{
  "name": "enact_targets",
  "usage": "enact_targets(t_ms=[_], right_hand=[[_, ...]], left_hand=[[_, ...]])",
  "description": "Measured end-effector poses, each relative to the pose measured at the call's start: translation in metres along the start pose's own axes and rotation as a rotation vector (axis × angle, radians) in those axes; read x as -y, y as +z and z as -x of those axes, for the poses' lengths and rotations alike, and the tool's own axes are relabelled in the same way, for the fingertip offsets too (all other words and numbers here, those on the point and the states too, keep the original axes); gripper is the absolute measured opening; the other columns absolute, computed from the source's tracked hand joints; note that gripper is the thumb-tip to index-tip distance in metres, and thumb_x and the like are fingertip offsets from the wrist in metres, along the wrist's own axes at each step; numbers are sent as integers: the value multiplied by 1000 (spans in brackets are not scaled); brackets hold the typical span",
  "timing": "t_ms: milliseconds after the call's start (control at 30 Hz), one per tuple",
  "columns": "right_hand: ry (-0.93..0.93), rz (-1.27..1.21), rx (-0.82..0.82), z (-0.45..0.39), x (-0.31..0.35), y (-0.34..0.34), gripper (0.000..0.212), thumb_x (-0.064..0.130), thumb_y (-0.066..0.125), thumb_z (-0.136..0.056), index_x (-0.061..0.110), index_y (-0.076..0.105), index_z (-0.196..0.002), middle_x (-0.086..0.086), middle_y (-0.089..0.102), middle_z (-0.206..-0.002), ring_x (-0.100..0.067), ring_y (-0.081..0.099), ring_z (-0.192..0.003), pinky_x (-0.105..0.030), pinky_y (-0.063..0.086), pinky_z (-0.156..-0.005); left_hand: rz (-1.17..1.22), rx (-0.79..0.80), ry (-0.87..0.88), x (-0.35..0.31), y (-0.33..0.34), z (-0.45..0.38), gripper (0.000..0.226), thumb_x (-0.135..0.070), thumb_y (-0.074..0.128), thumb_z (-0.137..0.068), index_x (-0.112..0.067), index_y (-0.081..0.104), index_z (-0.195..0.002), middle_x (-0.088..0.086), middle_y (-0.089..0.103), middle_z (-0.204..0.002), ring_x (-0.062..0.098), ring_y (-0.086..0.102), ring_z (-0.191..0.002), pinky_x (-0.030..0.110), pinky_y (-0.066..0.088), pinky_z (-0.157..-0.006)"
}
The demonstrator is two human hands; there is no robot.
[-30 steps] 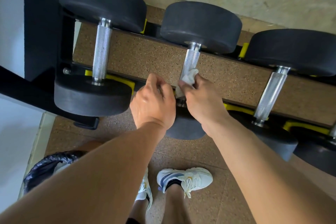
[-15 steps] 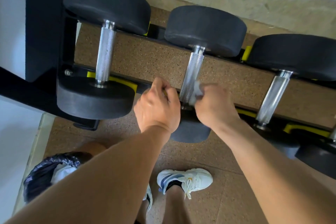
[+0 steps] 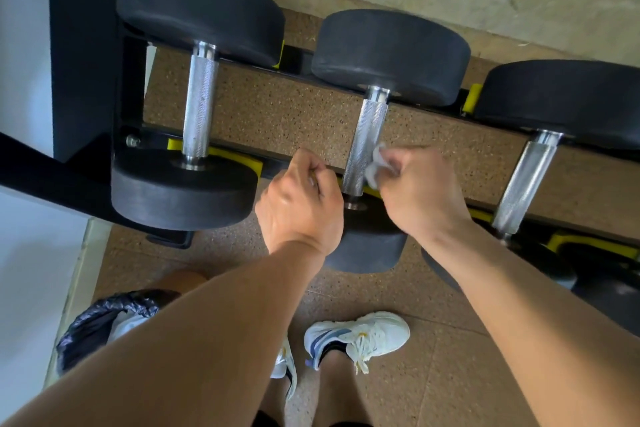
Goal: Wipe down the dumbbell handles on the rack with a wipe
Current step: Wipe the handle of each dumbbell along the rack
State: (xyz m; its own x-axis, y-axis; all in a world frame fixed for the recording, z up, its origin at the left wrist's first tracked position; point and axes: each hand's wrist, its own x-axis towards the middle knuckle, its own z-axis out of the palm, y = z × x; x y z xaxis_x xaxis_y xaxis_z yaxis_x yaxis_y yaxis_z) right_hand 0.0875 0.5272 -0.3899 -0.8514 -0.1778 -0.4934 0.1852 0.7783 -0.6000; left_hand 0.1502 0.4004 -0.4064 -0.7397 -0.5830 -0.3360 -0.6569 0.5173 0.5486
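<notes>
Speckled cork flooring runs under the black rack [image 3: 90, 87] before you. Your right hand [image 3: 419, 191] pinches the white wipe [image 3: 375, 166] against the right side of the middle dumbbell handle [image 3: 365, 146], low on its knurling. Your left hand [image 3: 301, 204] is curled into a fist just left of that handle, holding nothing you can make out. Two more dumbbell handles flank it, left [image 3: 199, 107] and right [image 3: 524, 180]. A bin with a black liner [image 3: 100, 322] sits by your white sneaker [image 3: 356, 336].
</notes>
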Motion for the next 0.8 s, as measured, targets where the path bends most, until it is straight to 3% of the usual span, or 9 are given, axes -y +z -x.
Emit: enact_targets(t_ms=[67, 133, 267, 367, 500, 567, 667, 733, 800], right_hand=[[-31, 257, 193, 6, -7, -4, 22, 23, 65, -93, 21, 74, -114, 5, 72, -113, -5, 61, -74, -17, 45, -66], [8, 219, 243, -4, -10, -13, 26, 22, 68, -90, 23, 73, -116, 7, 71, -112, -3, 60, -67, -14, 44, -56], [267, -478, -149, -41, 2, -30, 16, 19, 70, -76, 32, 78, -79, 10, 75, -90, -12, 72, -83, -30, 61, -72], [352, -818, -260, -49, 17, -11, 32, 6, 69, -85, 30, 71, -64, 13, 72, -77, -12, 72, -89, -33, 61, -78], [101, -363, -278, -27, 13, 6, 14, 22, 67, -94, 27, 77, -101, 15, 74, -88, 3, 66, -69, -6, 48, -59], [-11, -106, -116, -14, -4, 6, 10, 22, 66, -93, 20, 75, -89, 7, 72, -78, -2, 60, -58, -8, 40, -46], [23, 232, 245, -3, -20, 4, 12, 22, 67, -89, 26, 77, -92, 8, 74, -85, -11, 68, -77, -23, 52, -66], [223, -44, 258, -17, -16, -9, 20, 9, 65, -88, 25, 75, -94, 3, 76, -97, -14, 72, -85, -28, 57, -73], [465, -630, 109, -36, -4, -25, 23, -4, 59, -90, 16, 69, -96, -8, 74, -105, -19, 75, -84, -28, 61, -70]], left_hand=[[-4, 2, -1, -1, 0, 0, 23, -34, 30, -83, -27, 51, -80, -4, 58, -67, 27, 53, -68, 36, 40, -63], [2, 2, -14, -1, 0, 1, 23, -33, 29, -83, -27, 51, -80, -5, 56, -65, 25, 52, -67, 35, 38, -62], [7, 14, -35, 0, 1, 1, 19, -26, 35, -91, -27, 51, -80, -7, 55, -65, 11, 47, -62, 33, 33, -62], [7, 4, -35, 0, 1, 0, 18, -28, 35, -89, -28, 50, -79, -8, 55, -66, 18, 49, -67, 34, 35, -64], [0, -9, -22, -1, 1, 0, 24, -33, 29, -84, -27, 52, -81, -6, 58, -68, 22, 51, -69, 35, 38, -65], [1, -16, -10, 0, 1, 1, 25, -34, 29, -84, -26, 53, -82, -4, 60, -69, 23, 52, -69, 36, 40, -65], [6, -9, -13, 1, 1, 1, 25, -35, 30, -84, -26, 53, -82, -4, 61, -71, 24, 54, -71, 39, 45, -68], [17, 0, -20, 1, 2, 2, 24, -35, 29, -84, -26, 51, -81, -5, 61, -71, 23, 54, -71, 39, 47, -69], [13, 6, -7, 1, 2, 2, 26, -36, 26, -83, -27, 50, -81, -5, 60, -71, 24, 55, -71, 39, 48, -70]])
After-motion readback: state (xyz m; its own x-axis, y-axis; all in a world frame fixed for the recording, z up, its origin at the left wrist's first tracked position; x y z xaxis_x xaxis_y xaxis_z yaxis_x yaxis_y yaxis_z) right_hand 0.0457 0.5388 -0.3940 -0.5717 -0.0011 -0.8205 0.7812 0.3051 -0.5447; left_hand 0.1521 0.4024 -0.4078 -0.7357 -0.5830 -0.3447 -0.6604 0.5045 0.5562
